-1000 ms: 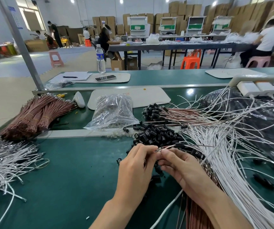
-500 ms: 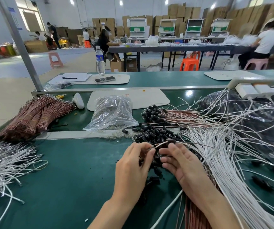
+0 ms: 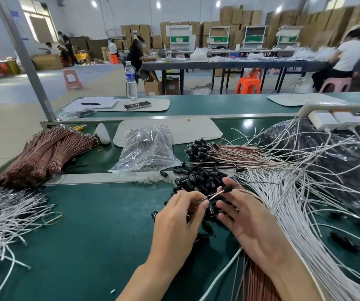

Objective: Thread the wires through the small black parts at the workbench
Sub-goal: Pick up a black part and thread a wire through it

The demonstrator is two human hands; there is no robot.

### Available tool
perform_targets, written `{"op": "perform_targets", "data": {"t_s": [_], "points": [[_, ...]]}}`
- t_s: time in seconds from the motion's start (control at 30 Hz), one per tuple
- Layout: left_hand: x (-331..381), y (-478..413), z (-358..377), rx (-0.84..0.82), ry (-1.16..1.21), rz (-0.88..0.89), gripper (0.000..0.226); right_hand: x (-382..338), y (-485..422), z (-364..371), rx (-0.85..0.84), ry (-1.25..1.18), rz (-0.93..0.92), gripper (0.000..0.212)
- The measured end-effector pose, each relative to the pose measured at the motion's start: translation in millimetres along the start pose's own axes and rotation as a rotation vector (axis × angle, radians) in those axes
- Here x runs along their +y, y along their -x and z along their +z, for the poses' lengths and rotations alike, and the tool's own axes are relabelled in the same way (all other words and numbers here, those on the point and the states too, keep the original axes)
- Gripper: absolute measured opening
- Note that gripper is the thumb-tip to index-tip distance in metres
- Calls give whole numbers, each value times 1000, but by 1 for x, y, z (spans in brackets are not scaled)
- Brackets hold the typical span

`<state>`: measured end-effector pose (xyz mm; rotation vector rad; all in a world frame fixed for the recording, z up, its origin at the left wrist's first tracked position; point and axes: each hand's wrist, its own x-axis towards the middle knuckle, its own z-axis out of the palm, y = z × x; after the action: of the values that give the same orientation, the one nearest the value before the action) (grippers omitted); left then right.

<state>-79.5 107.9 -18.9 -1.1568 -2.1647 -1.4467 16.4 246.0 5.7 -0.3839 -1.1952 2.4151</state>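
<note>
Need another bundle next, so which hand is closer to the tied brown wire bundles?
Left. The left hand sits right of the brown wire bundles, nearer the person; the right hand lies farther right.

The wire (image 3: 214,195) end pinched in the left hand (image 3: 174,224) is blurred and partly covered; whether the right hand (image 3: 255,227) grips the small black part (image 3: 226,189) cannot be told; both hands hide some loose black parts (image 3: 198,181); white wires (image 3: 305,224) right of them leave the bottom edge.
</note>
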Motion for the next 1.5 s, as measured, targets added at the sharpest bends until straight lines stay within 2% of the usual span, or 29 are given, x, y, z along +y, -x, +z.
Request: {"op": "perform_targets", "data": {"t_s": [0.27, 0.53, 0.83, 0.97, 1.13, 1.27, 1.5], "points": [[2, 0, -1, -33, 28, -4, 16, 5, 3, 7, -123, 100, 108, 34], [1, 1, -1, -25, 40, -11, 9, 8, 0, 5, -53, 118, 70, 37], [-3, 2, 1, -29, 146, -48, 21, 13, 0, 5, -101, 99, 95, 33], [-2, 1, 1, -15, 100, -14, 16, 12, 1, 7, -24, 138, 8, 35], [1, 1, -1, -57, 58, -31, 14, 12, 0, 8, 130, 190, -96, 24], [2, 1, -1, -102, 12, -30, 19, 15, 3, 13, 102, 321, -112, 24], [2, 2, -1, -196, 30, -95, 21, 16, 1, 12, 87, 316, -85, 17]]}}
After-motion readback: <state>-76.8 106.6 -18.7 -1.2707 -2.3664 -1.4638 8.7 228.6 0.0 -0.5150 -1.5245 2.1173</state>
